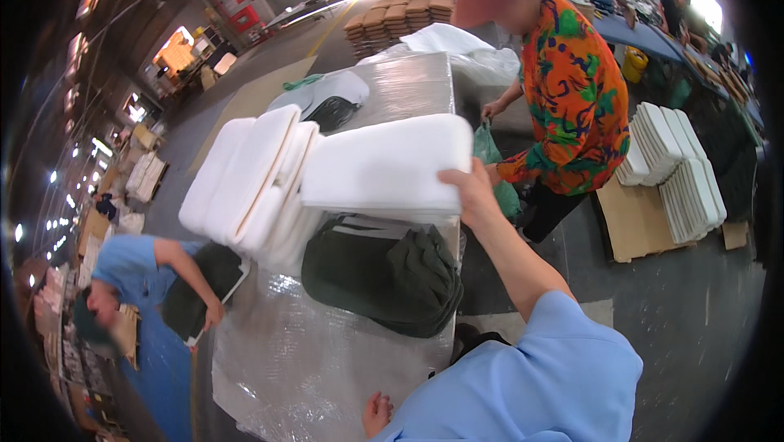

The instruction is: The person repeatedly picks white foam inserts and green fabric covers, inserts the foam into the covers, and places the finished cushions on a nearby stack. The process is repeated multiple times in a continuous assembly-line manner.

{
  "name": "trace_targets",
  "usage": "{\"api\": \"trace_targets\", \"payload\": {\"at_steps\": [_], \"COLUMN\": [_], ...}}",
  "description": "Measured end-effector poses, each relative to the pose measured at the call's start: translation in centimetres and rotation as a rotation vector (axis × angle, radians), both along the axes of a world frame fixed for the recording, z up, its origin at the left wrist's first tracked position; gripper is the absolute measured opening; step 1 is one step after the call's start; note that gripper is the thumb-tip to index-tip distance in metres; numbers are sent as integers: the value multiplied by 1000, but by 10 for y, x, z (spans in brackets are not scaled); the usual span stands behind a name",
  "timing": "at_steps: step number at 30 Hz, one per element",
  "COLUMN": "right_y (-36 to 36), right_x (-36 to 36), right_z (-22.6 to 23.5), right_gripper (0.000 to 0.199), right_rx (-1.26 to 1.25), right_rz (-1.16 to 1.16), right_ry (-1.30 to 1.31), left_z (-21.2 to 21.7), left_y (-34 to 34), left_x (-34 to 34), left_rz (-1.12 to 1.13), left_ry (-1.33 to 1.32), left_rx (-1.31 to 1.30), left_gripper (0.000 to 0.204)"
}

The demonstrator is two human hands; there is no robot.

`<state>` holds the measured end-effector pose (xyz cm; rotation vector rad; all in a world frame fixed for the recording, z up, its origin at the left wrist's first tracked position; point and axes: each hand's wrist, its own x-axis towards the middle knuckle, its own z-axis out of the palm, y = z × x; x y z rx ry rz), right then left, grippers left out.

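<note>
My right hand [467, 191] reaches across the wrapped table and grips the right edge of a white foam pad [384, 160], thumb on top. The pad is held level, its left end against a leaning stack of white foam pads [245, 173]. Just beneath it sits a pile of folded dark green fabric covers [376, 275]. My left hand [377, 416] is low at the bottom edge, near the table's front, fingers loosely bent and apart with nothing in them.
Clear plastic film covers the table [327, 360]. One co-worker [135, 270] at left handles a dark green piece; another [572, 91], in a patterned shirt, holds a green bag [487, 148]. White pads [692, 189] stand on cardboard at right. Brown bundles [400, 22] are stacked behind.
</note>
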<state>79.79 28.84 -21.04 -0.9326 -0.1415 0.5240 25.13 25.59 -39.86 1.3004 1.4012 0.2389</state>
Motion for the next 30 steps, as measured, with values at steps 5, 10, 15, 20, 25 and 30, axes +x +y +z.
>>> {"api": "trace_targets", "payload": {"at_steps": [5, 10, 15, 20, 25, 30], "right_y": [-92, -157, -162, -152, -126, -105], "right_x": [-65, -132, -225, -298, -316, -310], "right_z": [15, 1, -52, -112, -131, -185], "right_gripper": [67, 69, 82, 86, 94, 85], "right_rx": [10, -92, -192, -337, -447, -615], "right_rz": [32, 233, 611, 1020, 1340, 1405], "right_ry": [-87, -18, 143, 202, 211, 184], "left_z": [6, 27, 68, 50, 19, -15], "left_y": [-19, 3, 47, 1, -69, -115], "left_x": [-46, -108, -176, -215, -253, -250], "left_rz": [130, 240, 537, 452, 725, 863], "left_ry": [-173, -373, -480, -530, -603, -700], "left_rx": [-59, -73, -29, -98, -169, -188], "left_gripper": [46, 56, 63, 73, 72, 73]}}
